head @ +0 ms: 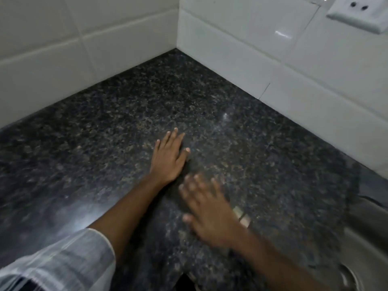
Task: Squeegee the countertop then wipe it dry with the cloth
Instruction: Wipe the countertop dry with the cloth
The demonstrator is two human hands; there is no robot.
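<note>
The dark speckled granite countertop fills the view and runs into a tiled corner. My left hand lies flat on it near the middle, palm down, fingers together, holding nothing. Nearer me and to the right, my right hand hovers or rests on the stone, fingers spread, blurred by motion, with nothing in it. Neither a squeegee nor a cloth is in view.
White tiled walls close the counter at the back left and back right. A white wall socket sits at the top right. A steel sink lies at the right edge. My striped sleeve is at the bottom left.
</note>
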